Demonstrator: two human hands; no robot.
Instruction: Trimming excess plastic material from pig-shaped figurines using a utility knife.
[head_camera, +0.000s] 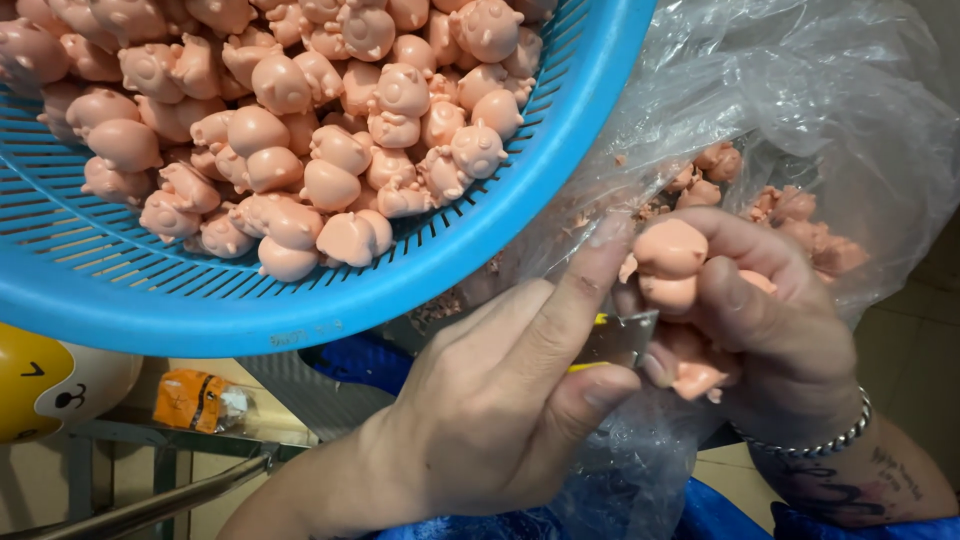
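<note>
I see my left hand pinching a small blade, my right hand closed on pink pig figures. Behind them sits a clear plastic bag with more figures; an orange packet lies below the blue basket.

Only real package I can spot is a small orange packet with a dark and white patch, lying low on the left, under the blue basket's rim. Too blurry to make out more. No signs or screens.
</note>
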